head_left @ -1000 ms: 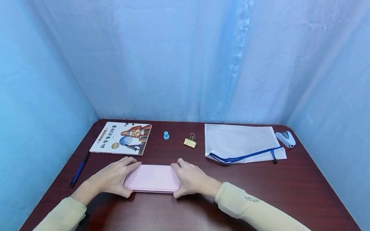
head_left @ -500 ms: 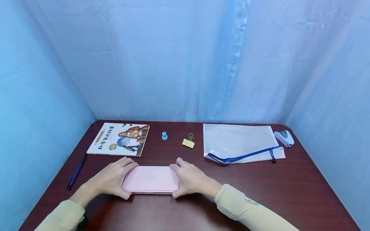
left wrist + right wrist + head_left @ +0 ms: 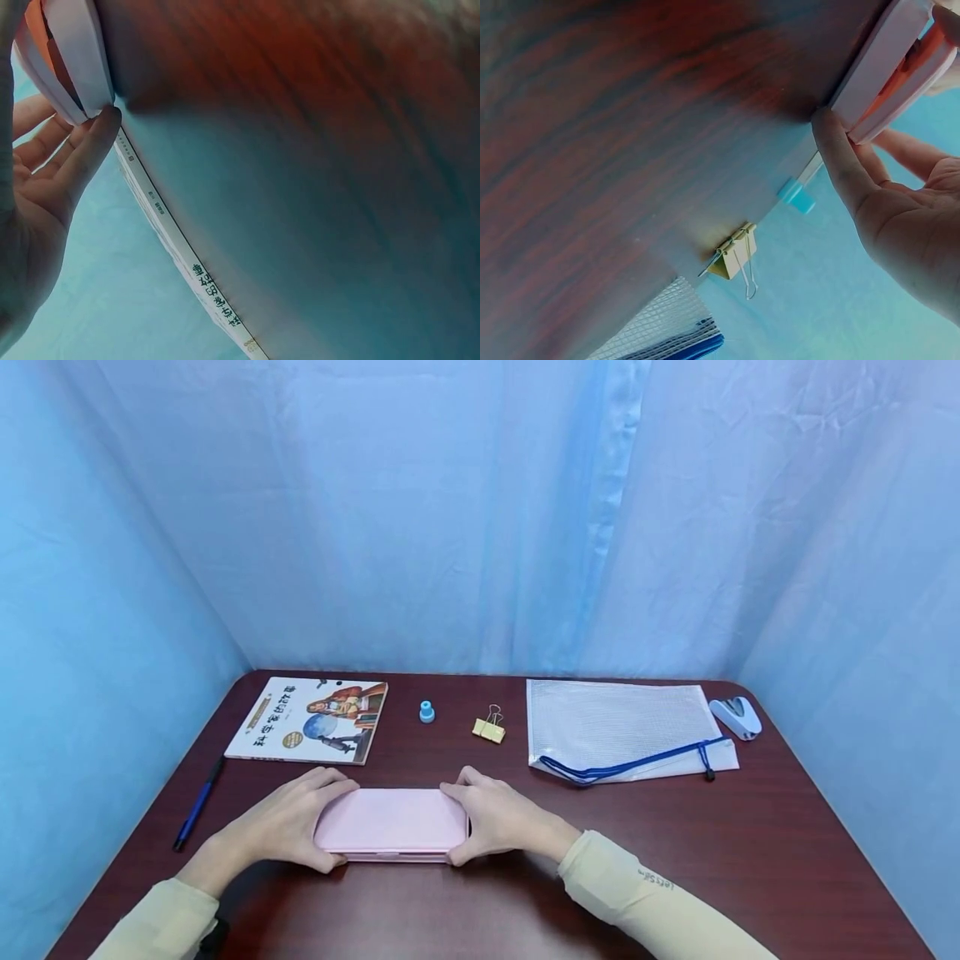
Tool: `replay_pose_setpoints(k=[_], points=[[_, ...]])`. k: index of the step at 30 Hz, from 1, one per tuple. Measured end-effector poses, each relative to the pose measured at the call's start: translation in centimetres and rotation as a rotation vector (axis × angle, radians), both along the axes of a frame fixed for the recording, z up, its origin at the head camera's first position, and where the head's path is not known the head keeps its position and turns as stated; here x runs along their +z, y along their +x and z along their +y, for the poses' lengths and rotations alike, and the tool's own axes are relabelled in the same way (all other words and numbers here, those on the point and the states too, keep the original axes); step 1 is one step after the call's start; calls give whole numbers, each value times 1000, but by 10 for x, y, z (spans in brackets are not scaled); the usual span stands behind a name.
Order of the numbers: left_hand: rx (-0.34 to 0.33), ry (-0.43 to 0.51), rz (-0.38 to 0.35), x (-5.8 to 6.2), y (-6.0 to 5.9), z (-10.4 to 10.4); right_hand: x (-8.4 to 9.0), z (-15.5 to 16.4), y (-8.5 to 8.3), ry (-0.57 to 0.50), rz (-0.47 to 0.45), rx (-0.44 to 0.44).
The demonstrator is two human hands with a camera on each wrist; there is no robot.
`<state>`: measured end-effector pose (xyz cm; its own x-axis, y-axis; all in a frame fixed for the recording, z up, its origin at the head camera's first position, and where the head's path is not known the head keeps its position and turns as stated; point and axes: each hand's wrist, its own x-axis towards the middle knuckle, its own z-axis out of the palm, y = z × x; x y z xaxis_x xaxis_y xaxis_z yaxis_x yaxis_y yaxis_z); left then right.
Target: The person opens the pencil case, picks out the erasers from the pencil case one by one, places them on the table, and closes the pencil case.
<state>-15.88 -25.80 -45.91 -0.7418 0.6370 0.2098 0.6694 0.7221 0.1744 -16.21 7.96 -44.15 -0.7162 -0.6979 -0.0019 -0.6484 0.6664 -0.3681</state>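
Observation:
A flat pink pencil case (image 3: 392, 821) lies on the table near its front, between the two hands. My left hand (image 3: 288, 817) grips the left end, thumb at the front edge and fingers at the back. The right hand (image 3: 498, 818) holds the other end the same way. A narrow gap shows along the front edge under the lid. In both wrist views the case (image 3: 79, 52) is seen end-on, its lid slightly apart from the base, with orange showing between. What lies inside is hidden.
Behind the left hand lies a picture book (image 3: 309, 721), with a blue pen (image 3: 198, 806) beside it. A small blue stopper-like piece (image 3: 427, 712), a yellow binder clip (image 3: 490, 727), a white mesh zip pouch (image 3: 622, 727) and a light-blue stapler-like tool (image 3: 737, 717) line the back.
The pencil case's lid has risen slightly, and a gap now shows at its front edge. Both hands keep their places at its ends. The head view has shifted a little.

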Motion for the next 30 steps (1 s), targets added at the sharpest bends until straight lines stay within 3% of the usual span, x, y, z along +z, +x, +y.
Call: replay_pose_setpoints(k=[8,18,30], points=[[17,7,-89,4,0,-4,5,4,-2,-22,-84,-16],[-15,145,-128,0,-1,-10,4,13,-10,-134,-198,-51],[-38,498,-459,-3,0,-17,1,20,-22,-440,-604,-201]])
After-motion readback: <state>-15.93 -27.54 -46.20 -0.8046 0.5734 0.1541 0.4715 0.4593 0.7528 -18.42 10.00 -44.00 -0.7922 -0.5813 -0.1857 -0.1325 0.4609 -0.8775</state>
